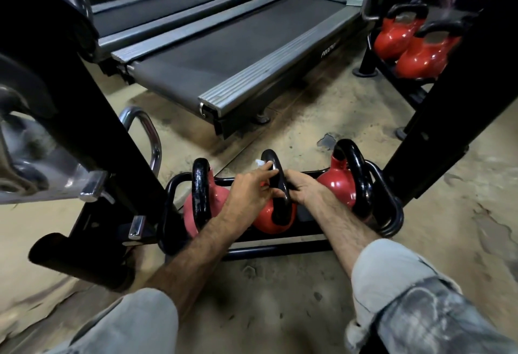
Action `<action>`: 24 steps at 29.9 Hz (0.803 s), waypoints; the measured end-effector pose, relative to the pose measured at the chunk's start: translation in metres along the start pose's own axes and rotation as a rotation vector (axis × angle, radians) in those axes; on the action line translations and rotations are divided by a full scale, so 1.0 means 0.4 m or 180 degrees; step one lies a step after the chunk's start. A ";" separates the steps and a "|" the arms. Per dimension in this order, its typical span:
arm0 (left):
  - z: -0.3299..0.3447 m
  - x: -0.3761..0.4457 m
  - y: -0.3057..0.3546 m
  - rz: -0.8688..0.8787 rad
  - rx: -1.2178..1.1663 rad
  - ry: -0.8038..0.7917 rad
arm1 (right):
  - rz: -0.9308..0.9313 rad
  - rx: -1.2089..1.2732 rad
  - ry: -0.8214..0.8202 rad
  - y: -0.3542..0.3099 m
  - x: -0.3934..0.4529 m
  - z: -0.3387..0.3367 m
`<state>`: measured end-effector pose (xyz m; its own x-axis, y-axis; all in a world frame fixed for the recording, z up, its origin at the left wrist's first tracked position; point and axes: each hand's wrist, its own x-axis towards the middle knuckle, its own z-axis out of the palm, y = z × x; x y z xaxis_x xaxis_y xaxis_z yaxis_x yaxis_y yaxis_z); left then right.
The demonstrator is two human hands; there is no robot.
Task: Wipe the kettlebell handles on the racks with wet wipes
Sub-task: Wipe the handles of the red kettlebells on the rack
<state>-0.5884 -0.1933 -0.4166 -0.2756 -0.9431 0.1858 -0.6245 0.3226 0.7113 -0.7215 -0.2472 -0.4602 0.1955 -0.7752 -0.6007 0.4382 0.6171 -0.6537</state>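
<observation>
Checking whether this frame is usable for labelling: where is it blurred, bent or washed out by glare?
Head view: sharp at the centre, where both hands hold the middle kettlebell handle; edges smear, worst at the top-right corner; wide-angle lens bows the black rack uprights; dim light, small glare spots on the far red kettlebells.

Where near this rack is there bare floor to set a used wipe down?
Free: bare floor between the forearms, before the low rack; also floor between the treadmill and kettlebells. Crowded: the rack, three kettlebells with both hands on the middle handle.
</observation>
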 end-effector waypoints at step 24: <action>-0.045 0.032 0.138 -0.0341 0.1027 -0.0292 | -0.2549 -0.2602 0.1299 -0.124 -0.400 -0.141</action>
<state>-0.6132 -0.1892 -0.3628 -0.2515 -0.9666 0.0497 -0.8482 0.2448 0.4698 -0.8241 -0.1461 -0.3575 -0.2321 -0.9674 0.1019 -0.4031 0.0003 -0.9151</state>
